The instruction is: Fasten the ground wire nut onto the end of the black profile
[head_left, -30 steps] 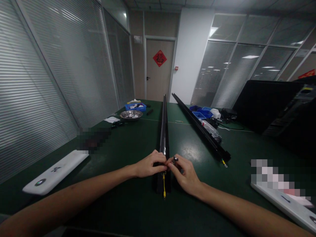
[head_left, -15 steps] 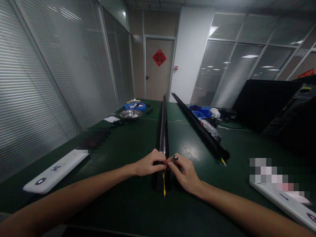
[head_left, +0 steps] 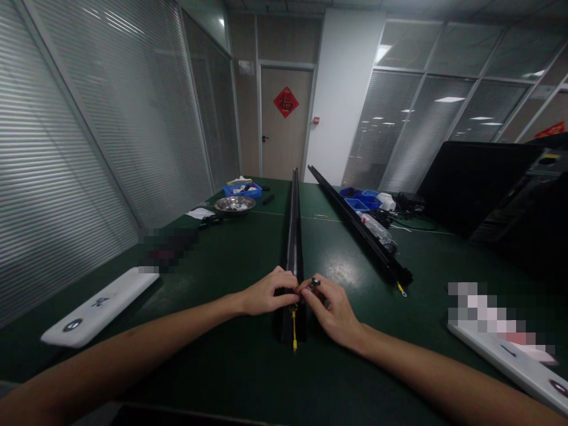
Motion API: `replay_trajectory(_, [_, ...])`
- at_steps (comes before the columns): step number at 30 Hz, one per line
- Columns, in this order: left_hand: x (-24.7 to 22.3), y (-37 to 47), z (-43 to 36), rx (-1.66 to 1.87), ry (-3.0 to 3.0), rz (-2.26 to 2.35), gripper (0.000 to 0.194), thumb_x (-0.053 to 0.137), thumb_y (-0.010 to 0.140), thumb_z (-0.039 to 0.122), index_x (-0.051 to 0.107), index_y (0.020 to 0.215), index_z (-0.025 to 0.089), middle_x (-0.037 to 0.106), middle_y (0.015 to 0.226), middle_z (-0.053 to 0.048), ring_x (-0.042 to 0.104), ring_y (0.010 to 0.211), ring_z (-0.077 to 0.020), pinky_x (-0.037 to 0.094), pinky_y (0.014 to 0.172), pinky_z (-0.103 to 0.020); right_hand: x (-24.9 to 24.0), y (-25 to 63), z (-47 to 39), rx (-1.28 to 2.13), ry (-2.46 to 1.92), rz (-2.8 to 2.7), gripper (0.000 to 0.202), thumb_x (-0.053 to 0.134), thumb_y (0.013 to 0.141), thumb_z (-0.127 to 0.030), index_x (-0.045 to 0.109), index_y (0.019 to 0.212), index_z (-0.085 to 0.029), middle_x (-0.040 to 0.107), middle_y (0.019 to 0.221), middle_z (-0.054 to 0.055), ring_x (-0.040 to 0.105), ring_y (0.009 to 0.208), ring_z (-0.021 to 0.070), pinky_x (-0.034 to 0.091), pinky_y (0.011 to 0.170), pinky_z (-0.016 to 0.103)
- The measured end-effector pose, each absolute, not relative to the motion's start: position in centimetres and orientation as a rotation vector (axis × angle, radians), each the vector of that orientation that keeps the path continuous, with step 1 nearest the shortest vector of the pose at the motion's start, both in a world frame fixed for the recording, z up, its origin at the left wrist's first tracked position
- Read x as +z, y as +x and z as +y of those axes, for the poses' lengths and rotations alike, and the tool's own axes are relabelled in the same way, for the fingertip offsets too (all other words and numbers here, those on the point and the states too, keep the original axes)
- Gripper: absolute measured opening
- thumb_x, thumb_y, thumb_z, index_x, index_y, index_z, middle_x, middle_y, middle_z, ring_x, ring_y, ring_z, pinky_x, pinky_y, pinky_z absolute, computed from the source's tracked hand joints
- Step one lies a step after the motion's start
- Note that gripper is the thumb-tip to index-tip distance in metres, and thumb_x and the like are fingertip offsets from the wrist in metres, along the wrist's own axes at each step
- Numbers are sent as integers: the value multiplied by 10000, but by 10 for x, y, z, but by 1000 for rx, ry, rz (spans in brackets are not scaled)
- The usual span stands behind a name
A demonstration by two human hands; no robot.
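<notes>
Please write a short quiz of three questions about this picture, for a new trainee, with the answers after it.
1. True or false: both hands are at the near end of the long black rail in the middle of the green table.
2. What colour is the wire that hangs from the near end of that rail? A) red B) yellow C) white
3. Which hand holds a small metal part in its fingertips?

Key
1. True. The left hand and the right hand meet there.
2. B.
3. The right hand.
</notes>
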State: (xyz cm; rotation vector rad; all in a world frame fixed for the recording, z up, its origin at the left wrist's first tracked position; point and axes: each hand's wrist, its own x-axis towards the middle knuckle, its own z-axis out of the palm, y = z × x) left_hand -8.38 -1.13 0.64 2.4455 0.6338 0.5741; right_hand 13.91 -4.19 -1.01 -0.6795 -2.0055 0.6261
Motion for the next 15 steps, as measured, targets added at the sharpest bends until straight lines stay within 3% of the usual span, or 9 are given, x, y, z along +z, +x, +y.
replay_trajectory(9, [7, -83, -12, 571, 2445, 645, 393, 468, 1057, 517, 657, 959, 187, 666, 915, -19, 580, 931, -196, 319, 877, -319, -11, 139, -41, 655, -644, -2001, 194, 522, 1052, -229, 683, 951, -192, 647, 875, 37, 637, 800, 181, 491, 742, 294])
replay_trajectory(15, [6, -84, -11, 564, 2449, 647, 405, 450, 1066, 517, 653, 948, 186, 671, 927, -22, 580, 935, -194, 323, 895, -315, -11, 139, -41, 616, -655, -2004, 163, 557, 1038, -229, 686, 949, -185, 634, 833, 25, 605, 741, 168, 469, 693, 278])
